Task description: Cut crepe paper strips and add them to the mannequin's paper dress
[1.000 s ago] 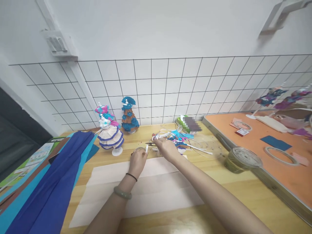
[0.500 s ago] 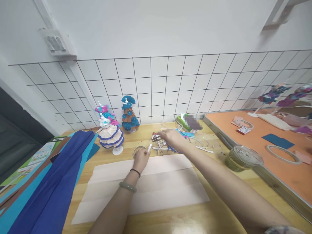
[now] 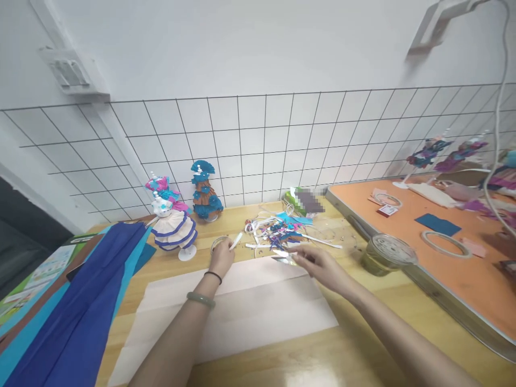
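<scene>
On the wooden table (image 3: 282, 365), a pale creased sheet (image 3: 250, 301) lies flat before the person, while a long dark blue sheet (image 3: 92, 285) runs along the left edge. Above the pale sheet's far edge, the left hand (image 3: 221, 259) has its fingers curled closed on a tape roll (image 3: 213, 244), with a short white strip (image 3: 236, 241) standing out by the fingertips. The right hand (image 3: 322, 266), near the sheet's far right corner, has its fingers closed around scissors (image 3: 284, 259), whose blades point left; glare hides how far they are parted. Just beyond is a heap of coloured scraps (image 3: 288, 231). A clear tub (image 3: 387, 255) stands by the table's right edge, beside an orange board (image 3: 407, 228). Towards the far left corner stand a white-skirted figure (image 3: 173, 234) and, behind it, a brown-and-blue figure (image 3: 206, 193); a green packet (image 3: 292, 201) lies at the far edge.
</scene>
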{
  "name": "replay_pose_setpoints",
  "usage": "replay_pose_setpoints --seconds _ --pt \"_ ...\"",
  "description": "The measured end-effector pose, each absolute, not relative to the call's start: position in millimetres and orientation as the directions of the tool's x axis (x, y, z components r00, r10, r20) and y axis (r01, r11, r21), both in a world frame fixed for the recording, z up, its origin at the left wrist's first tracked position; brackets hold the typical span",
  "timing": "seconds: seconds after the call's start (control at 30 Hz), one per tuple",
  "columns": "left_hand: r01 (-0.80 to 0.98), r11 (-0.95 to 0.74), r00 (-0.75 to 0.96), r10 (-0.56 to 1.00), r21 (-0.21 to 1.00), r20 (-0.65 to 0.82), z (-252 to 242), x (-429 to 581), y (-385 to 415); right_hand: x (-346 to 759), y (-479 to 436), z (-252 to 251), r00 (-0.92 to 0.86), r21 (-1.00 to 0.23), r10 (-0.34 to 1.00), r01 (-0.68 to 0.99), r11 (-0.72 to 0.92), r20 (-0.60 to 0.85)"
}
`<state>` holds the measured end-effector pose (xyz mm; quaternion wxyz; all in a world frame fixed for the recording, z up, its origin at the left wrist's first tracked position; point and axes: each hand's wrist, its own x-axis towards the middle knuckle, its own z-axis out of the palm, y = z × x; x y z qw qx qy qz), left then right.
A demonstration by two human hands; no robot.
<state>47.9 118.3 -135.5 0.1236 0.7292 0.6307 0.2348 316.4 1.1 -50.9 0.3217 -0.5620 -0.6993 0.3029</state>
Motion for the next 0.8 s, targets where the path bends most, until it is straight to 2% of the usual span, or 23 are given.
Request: replay_pose_setpoints --seconds 0.13,0.3,0.4,0.47,0.53,0.6,0.8 --pt "0.896 -0.175 0.098 0.974 0.408 0.204 -125.7 32.2 130.2 339.9 -39.3 -85.8 -0.113 -0.875 0.992 0.484 0.012 -0.049" --pt "0.909 -0.252 0.155 0.943 0.333 0.293 -109.5 38.3 118.5 377.3 -81.3 -106.8 0.075 -0.907 0.980 0.372 -0.198 -0.183" --pt "0.878 -0.364 0.251 0.903 0.311 0.348 -104.2 71.7 86.8 392.5 -100.4 -113.7 0.173 -0.899 0.968 0.370 -0.234 -0.181" --pt "0.788 -0.523 0.414 0.840 0.324 0.350 -104.8 100.9 57.8 396.3 -110.0 -114.5 0.193 -0.897 0.966 0.374 -0.233 -0.171" --pt "0.661 -0.645 0.567 0.764 0.385 0.308 -108.3 128.4 28.5 396.4 -116.9 -113.1 0.189 -0.899 0.970 0.381 -0.214 -0.151" --pt "0.609 -0.661 0.644 0.735 0.438 0.214 -113.4 150.0 5.0 395.5 -121.5 -111.7 0.185 -0.898 0.975 0.397 -0.189 -0.123" --pt "0.613 -0.613 0.679 0.731 0.499 0.064 -124.3 181.7 -17.2 398.4 -128.8 -117.9 0.128 -0.870 0.983 0.462 -0.174 -0.129"
